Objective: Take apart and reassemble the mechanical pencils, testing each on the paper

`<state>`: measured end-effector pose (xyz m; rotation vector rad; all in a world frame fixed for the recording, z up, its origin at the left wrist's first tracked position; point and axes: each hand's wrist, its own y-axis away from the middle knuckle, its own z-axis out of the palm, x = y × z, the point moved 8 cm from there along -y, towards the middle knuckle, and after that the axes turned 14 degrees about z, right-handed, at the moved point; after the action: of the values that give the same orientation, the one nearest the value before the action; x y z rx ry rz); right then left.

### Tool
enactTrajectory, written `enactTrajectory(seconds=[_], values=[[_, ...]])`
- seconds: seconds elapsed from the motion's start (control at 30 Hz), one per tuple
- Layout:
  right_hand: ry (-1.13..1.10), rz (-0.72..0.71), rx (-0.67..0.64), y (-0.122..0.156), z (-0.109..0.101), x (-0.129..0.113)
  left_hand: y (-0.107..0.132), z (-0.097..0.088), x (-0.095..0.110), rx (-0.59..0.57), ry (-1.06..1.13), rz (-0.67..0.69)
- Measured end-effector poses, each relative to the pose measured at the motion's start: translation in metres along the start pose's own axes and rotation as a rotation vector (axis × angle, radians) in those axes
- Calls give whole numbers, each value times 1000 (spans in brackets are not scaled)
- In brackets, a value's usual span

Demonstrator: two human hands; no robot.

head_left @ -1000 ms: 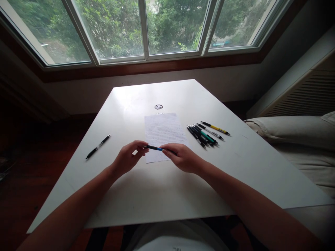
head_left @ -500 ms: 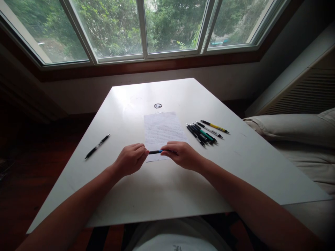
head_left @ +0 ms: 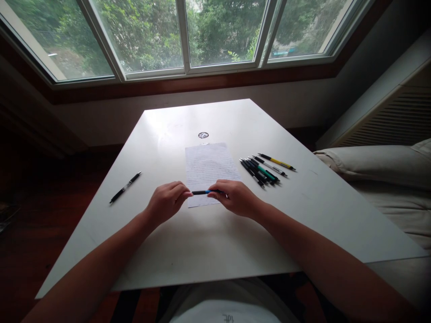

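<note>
A black pen with a blue section (head_left: 201, 192) is held level between my two hands, over the lower part of a sheet of lined paper with writing (head_left: 212, 163). My left hand (head_left: 167, 199) pinches its left end with thumb and fingers. On the other side, my right hand (head_left: 234, 197) grips the right part, fingers closed round it. Both pen ends are partly covered by my fingers. Right of the paper lies a bunch of pens (head_left: 259, 172), mostly black, with a green, a white and a yellow one among them.
A single black pen (head_left: 125, 187) lies apart on the left of the white table (head_left: 161, 260). Beyond the paper is a small round emblem (head_left: 203, 135). A beige cushioned seat (head_left: 370, 166) stands at the right edge, and a window (head_left: 222, 36) is behind the table.
Both hands have shifted very slightly upward in view, the pen still between them. My right fingers have loosened or turned a little, showing more of the pen. The other pens lie as before.
</note>
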<state>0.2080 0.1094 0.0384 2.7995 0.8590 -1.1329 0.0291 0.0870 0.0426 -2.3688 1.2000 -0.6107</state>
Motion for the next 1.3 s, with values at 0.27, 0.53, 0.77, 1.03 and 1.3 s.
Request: enactTrajectory(seconds=[0.27, 0.53, 0.77, 1.03, 1.3], values=[[12, 6, -6, 0, 0, 1, 0, 3, 0, -28, -11, 1], [30, 29, -4, -1, 0, 5, 4, 6, -6, -43, -10, -31], [30, 34, -13, -1, 2, 6, 3, 6, -6, -54, -12, -19], [15, 37, -7, -1, 2, 7, 2, 4, -2, -30, -9, 27], [15, 63, 26, -2, -3, 13, 2, 4, -6, -52, -18, -52]])
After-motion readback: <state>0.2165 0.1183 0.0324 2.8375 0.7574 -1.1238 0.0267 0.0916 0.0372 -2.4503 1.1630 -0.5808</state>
